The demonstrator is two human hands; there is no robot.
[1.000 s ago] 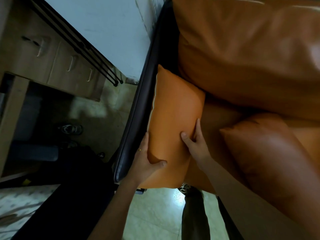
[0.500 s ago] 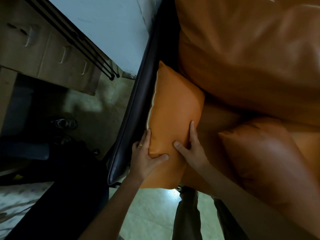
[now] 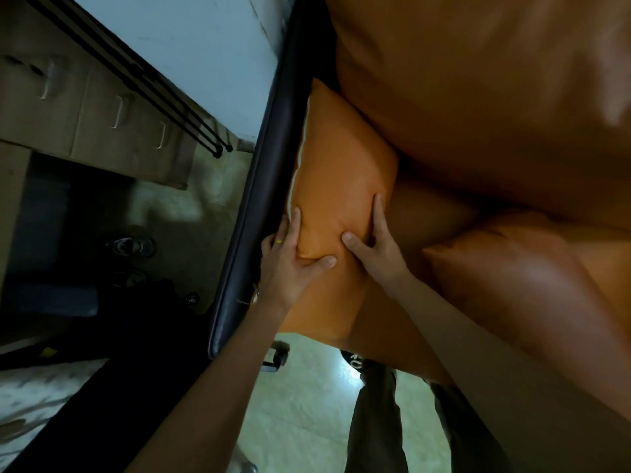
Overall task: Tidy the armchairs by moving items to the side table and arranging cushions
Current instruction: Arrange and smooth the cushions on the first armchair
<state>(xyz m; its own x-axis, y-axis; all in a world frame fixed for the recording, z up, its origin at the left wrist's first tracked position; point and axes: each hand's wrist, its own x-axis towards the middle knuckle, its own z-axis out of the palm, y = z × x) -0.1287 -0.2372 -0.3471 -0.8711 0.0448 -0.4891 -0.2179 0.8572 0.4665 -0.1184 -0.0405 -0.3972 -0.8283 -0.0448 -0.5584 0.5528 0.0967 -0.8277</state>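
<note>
Now, cushion (image 3: 341,172): orange, on edge at frame centre, wedged between the dark armrest (image 3: 259,186) and the big seat back (image 3: 478,97).
Left hand (image 3: 286,257): grips the cushion's left edge, thumb on its face, fingers tucked against the armrest.
Right hand (image 3: 372,254): clasps the right edge, thumb pressed into the face.
Second cushion (image 3: 505,268): right of centre, apart from the first.
Around: drawers (image 3: 85,110) upper left, shoes (image 3: 131,246) on the floor at left, a trouser leg (image 3: 375,421) at bottom.
</note>
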